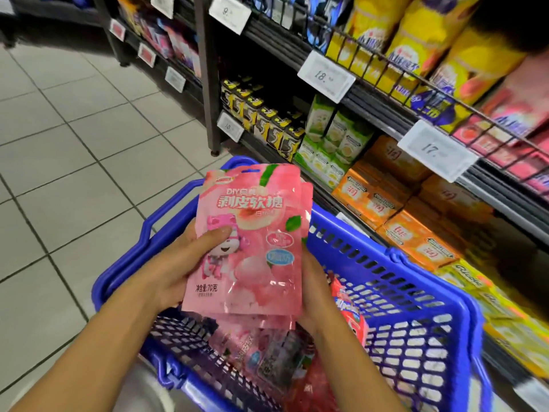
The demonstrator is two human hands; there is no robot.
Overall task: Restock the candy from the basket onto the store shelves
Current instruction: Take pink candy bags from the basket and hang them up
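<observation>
Left hand (pixel 178 275) and right hand (pixel 315 292) hold pink candy bags (pixel 249 242) above blue basket (pixel 421 331). You just picked them. Next, find their shelf (pixel 386 93) spot.

Glossy plastic candy pouches (pixel 249 242), a blue perforated plastic basket (pixel 416 292), black metal wire shelves (pixel 386 81), smooth floor tiles (pixel 74 144).

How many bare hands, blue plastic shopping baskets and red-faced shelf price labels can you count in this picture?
Bare hands: 2, left hand and right hand, both holding the pink candy pouches
Blue plastic shopping basket: 1
Red-faced shelf price labels: 2
Total: 5
</observation>
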